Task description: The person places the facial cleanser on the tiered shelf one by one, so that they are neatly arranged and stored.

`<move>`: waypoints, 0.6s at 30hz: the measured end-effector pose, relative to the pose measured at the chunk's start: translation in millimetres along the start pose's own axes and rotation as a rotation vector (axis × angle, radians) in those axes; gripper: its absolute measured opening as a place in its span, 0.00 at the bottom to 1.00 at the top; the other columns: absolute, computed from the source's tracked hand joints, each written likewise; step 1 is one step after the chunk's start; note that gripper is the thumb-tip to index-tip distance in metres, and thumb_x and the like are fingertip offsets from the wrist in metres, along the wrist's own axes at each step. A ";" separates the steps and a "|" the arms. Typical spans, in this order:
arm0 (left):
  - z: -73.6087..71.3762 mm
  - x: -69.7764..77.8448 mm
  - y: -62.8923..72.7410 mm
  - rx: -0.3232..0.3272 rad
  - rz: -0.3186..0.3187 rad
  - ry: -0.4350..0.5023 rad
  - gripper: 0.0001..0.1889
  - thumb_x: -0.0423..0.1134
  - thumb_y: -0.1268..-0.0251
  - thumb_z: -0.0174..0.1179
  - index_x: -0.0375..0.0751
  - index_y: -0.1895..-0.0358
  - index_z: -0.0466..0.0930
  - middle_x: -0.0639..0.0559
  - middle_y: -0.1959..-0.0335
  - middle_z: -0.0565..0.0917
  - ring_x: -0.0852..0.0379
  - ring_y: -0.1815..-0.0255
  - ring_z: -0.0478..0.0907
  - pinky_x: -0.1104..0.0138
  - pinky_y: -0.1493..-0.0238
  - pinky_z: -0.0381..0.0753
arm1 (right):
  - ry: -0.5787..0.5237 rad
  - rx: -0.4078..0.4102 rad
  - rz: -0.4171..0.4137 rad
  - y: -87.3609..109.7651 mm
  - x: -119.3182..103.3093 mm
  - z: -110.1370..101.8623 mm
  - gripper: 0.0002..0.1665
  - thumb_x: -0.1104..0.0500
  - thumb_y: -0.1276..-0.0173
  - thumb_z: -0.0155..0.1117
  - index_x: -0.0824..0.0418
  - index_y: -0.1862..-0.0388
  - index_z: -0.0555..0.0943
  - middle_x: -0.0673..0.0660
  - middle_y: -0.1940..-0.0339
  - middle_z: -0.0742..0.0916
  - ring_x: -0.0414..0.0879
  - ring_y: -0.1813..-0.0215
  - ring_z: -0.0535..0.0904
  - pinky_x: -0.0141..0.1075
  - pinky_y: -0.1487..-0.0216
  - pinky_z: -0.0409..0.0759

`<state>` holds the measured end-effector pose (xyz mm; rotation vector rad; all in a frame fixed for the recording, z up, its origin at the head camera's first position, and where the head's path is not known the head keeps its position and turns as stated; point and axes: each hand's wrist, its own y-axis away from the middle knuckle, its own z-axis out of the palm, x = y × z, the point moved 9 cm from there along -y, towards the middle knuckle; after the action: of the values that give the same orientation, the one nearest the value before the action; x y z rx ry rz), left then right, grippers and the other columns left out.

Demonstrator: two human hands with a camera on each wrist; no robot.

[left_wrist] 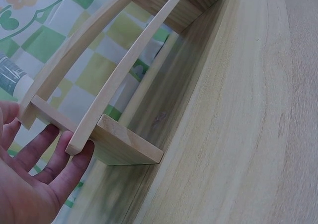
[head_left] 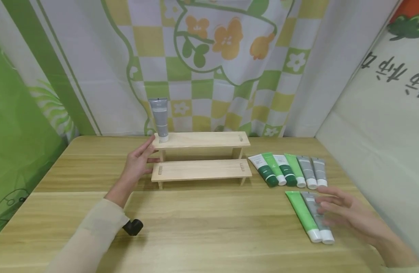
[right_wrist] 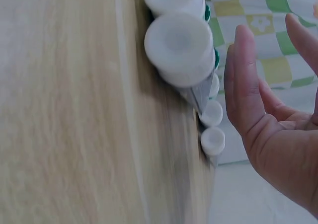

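My left hand holds the left end of a two-tier wooden display rack. In the left wrist view its fingers bend round the end of one shelf board. A grey squeeze tube stands on its white cap at the left of the upper shelf. My right hand, fingers spread and slightly bent, hovers beside a grey tube lying on the table next to a light green tube. Nothing is held in the right hand, as the right wrist view shows, with white caps close by.
Behind the front pair lies a row of several tubes: white-and-dark-green tubes, light green tubes and grey tubes. A patterned curtain hangs behind the wooden table. A white wall panel borders the right side.
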<state>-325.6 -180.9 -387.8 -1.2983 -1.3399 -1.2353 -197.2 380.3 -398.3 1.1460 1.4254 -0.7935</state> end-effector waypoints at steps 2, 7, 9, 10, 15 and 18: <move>0.5 -0.1 0.0 -0.005 0.003 0.002 0.26 0.55 0.18 0.42 0.71 0.22 0.54 0.39 0.24 0.62 0.38 0.35 0.73 0.44 0.40 0.76 | 0.010 0.014 0.017 2.5 4.4 -5.9 0.26 0.68 0.20 0.48 0.43 0.31 0.72 0.45 0.44 0.84 0.45 0.46 0.84 0.48 0.54 0.86; -0.1 -1.0 -0.5 -0.010 0.010 0.013 0.26 0.54 0.18 0.43 0.71 0.22 0.54 0.39 0.24 0.62 0.36 0.35 0.72 0.46 0.42 0.78 | 0.072 0.042 0.089 5.3 13.9 -17.7 0.25 0.65 0.19 0.49 0.37 0.36 0.73 0.42 0.45 0.85 0.43 0.48 0.83 0.51 0.55 0.85; -0.9 -1.1 -0.4 -0.008 0.014 0.014 0.26 0.54 0.18 0.43 0.70 0.22 0.55 0.40 0.24 0.63 0.37 0.36 0.73 0.48 0.43 0.79 | 0.095 0.040 0.129 5.6 18.0 -20.1 0.24 0.63 0.19 0.50 0.34 0.37 0.73 0.45 0.45 0.84 0.43 0.48 0.83 0.51 0.55 0.85; -1.2 -0.9 -0.1 -0.008 0.015 0.012 0.26 0.54 0.18 0.43 0.70 0.22 0.55 0.40 0.25 0.63 0.37 0.36 0.73 0.48 0.43 0.79 | 0.105 0.036 0.145 5.6 20.0 -20.8 0.23 0.62 0.19 0.51 0.34 0.38 0.73 0.46 0.45 0.84 0.44 0.48 0.83 0.51 0.55 0.85; -1.8 -0.2 0.2 -0.007 0.021 0.002 0.26 0.55 0.18 0.43 0.70 0.22 0.55 0.40 0.25 0.64 0.37 0.36 0.73 0.47 0.42 0.78 | 0.149 0.032 0.168 5.6 25.1 -21.1 0.24 0.63 0.21 0.55 0.31 0.41 0.74 0.52 0.48 0.84 0.47 0.52 0.84 0.50 0.57 0.86; -0.9 0.4 -0.4 -0.010 0.022 -0.002 0.26 0.55 0.18 0.44 0.71 0.22 0.55 0.41 0.25 0.64 0.37 0.36 0.73 0.45 0.41 0.77 | 0.173 0.036 0.181 5.7 28.0 -19.7 0.22 0.63 0.22 0.57 0.35 0.41 0.74 0.54 0.48 0.84 0.46 0.53 0.85 0.50 0.58 0.86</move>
<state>-326.1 -181.8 -387.3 -1.3182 -1.3197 -1.2268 -196.8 406.4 -421.2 1.3772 1.4282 -0.6067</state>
